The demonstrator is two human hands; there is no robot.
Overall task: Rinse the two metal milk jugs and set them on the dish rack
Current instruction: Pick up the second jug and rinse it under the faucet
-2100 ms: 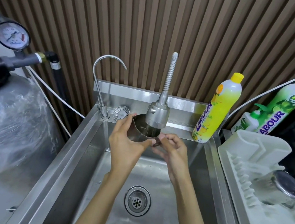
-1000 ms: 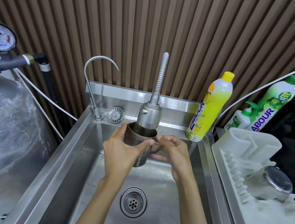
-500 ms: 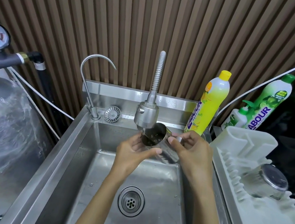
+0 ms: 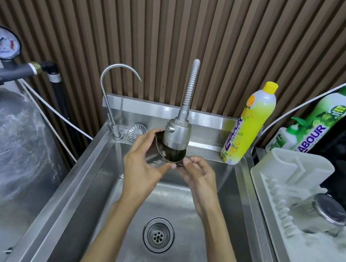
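Note:
A metal milk jug (image 4: 161,151) is held over the steel sink (image 4: 88,175), its mouth right under the spray head of the flexible tap (image 4: 177,133). My left hand (image 4: 141,166) grips the jug's body from the left, fingers and thumb wrapped round it. My right hand (image 4: 197,175) holds the jug on its right side, fingers curled where the handle is hidden. A second metal jug (image 4: 318,214) lies upside down on the white dish rack (image 4: 294,167) at the right.
A thin gooseneck tap (image 4: 111,92) and a round strainer cap (image 4: 136,131) stand at the sink's back left. A yellow dish-soap bottle (image 4: 249,122) stands at the back right corner, with green bottles (image 4: 321,118) behind the rack. The drain (image 4: 158,234) lies below my arms. A wrapped tank (image 4: 1,153) stands at the left.
The jug was tilted toward my right hand half a second ago; now it is back upright under the spray head, with my left hand round its body again.

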